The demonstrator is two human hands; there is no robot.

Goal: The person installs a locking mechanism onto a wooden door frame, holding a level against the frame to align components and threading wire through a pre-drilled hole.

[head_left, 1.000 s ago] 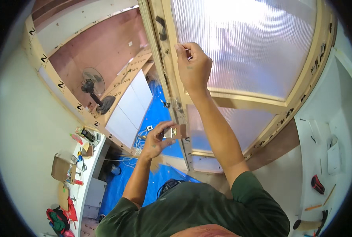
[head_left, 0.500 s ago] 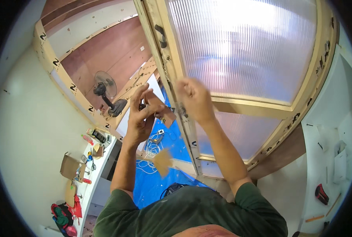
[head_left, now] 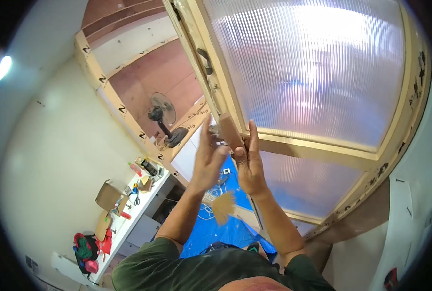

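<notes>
In front of the edge of a wooden-framed door (head_left: 317, 144), my two hands are raised close together. A stiff, flat brown piece (head_left: 230, 132) stands upright between them; its exact kind is unclear. The thumb and fingers of my right hand (head_left: 251, 169) pinch its lower end, with one finger pointing up. On the other side, my left hand (head_left: 208, 162) has its fingers stretched and its thumb apart, slightly blurred by motion. Something small and grey shows by its fingertips; I cannot tell whether they touch it. Ribbed translucent panels (head_left: 308, 72) fill the door.
A black fan (head_left: 166, 121) stands on a ledge beyond the doorway. Left, a white counter (head_left: 124, 233) carries an open cardboard box (head_left: 110, 195), scissors (head_left: 137, 199) and bundled cloth. Below my hands are a tan fan-shaped thing (head_left: 223, 207), white cable and blue sheeting (head_left: 196, 237).
The brown piece has passed from my left hand into my right. My right hand has come down beside my left, whose fingers have straightened. The view has shifted, moving the surroundings rightward.
</notes>
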